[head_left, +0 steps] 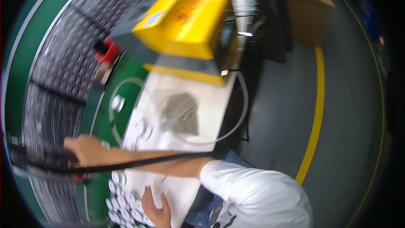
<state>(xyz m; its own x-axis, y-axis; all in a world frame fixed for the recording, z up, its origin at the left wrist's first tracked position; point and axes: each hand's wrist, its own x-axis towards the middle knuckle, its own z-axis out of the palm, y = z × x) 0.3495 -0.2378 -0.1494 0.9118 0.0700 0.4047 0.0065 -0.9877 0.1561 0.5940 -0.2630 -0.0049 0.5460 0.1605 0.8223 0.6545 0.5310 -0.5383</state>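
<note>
A wide conveyor belt (63,59) full of small dark parts curves along the left, and a yellow box (185,17) stands above the white table (185,97). The right hand (84,150) is closed around a dark bar (38,158) at the belt's edge. The left hand (157,209) lies open, fingers spread, on the table beside small white round caps (122,204).

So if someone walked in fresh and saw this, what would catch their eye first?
Probably the bright yellow box at the top centre, standing beyond the white table. Next, the dark band of small metal parts curving down the left side, bordered in green. Then the hands: the right hand, its arm crossing the body to the left, grips a dark tool at that band, while the left hand rests by small white discs at the bottom.
</note>
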